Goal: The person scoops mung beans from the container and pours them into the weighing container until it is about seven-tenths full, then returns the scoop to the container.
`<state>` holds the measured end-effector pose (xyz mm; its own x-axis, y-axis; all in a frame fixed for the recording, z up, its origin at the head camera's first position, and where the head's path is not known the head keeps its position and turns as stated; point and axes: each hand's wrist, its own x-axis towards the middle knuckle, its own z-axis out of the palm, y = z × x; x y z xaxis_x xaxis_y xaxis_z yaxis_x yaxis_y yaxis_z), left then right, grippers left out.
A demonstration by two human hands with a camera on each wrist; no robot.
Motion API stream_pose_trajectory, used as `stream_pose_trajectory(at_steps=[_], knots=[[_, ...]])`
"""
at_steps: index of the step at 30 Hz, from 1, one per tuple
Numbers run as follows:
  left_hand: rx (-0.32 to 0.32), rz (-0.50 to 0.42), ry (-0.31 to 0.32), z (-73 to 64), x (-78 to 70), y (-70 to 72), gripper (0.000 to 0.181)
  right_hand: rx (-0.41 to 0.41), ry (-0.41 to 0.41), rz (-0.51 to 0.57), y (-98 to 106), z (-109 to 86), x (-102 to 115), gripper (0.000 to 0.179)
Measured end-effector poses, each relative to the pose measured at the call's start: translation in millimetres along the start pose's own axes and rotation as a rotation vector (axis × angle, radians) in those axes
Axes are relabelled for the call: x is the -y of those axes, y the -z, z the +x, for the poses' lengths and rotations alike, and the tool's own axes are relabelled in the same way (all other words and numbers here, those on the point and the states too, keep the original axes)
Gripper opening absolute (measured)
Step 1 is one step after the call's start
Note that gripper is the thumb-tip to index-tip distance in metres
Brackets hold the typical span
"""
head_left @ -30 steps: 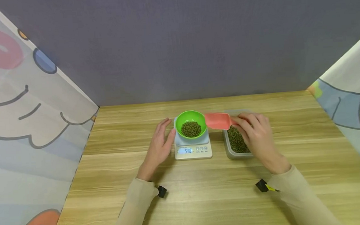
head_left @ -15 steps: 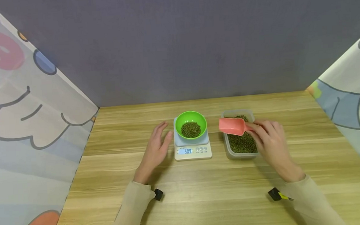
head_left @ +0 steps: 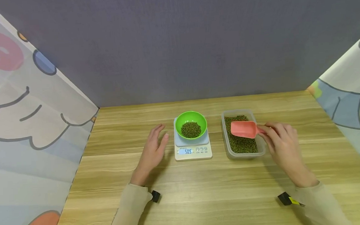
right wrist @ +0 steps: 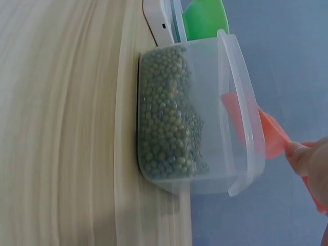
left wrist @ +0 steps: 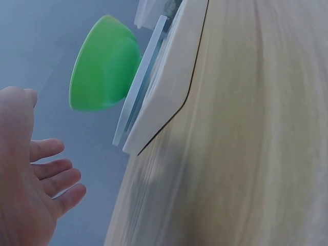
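Observation:
My right hand (head_left: 284, 147) grips the handle of a pink scoop (head_left: 243, 129) over a clear plastic container (head_left: 262, 149) of small green beans (head_left: 243, 146). In the right wrist view the scoop's front edge (right wrist: 233, 110) dips below the container's rim, above the beans. A light green bowl (head_left: 190, 116) with a small heap of beans (head_left: 191, 130) sits on a white kitchen scale (head_left: 203, 155), whose display reads 50.9. Left of the scale is my left hand (head_left: 151, 153), fingers relaxed, touching nothing; the left wrist view shows it apart from the bowl (left wrist: 105, 66).
Scale and container stand side by side on a wooden table (head_left: 203, 199), with a gap between them. A grey wall (head_left: 195, 47) rises behind the table's back edge. Cartoon-printed sheets (head_left: 22, 127) flank both sides.
My right hand has carried the scoop rightward from the bowl's rim to over the container. My left hand has drawn back slightly from the scale. The display went from 51.0 to 50.9.

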<state>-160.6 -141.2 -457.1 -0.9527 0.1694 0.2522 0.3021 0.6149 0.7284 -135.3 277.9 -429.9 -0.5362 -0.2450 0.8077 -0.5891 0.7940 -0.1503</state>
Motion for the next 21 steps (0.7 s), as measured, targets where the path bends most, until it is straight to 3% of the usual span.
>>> stream_pose_trajectory(at_steps=[5, 10, 16, 21], knots=[[0.009, 0.008, 0.021, -1.8, 1.0, 0.9, 0.057, 0.065, 0.013, -0.032, 6.2, -1.0, -1.4, 0.043], [0.018, 0.008, 0.039, -2.8, 3.1, 2.3, 0.058, 0.194, 0.052, -0.137, 16.0, 0.7, 0.6, 0.051], [0.016, 0.003, 0.044, -3.8, 3.7, 4.5, 0.057, 0.337, 0.115, -0.208, 25.3, 4.9, 5.7, 0.028], [0.019, 0.007, 0.051, -3.9, 3.1, 4.3, 0.057, 0.374, 0.141, -0.26, 29.1, 7.0, 10.8, 0.028]])
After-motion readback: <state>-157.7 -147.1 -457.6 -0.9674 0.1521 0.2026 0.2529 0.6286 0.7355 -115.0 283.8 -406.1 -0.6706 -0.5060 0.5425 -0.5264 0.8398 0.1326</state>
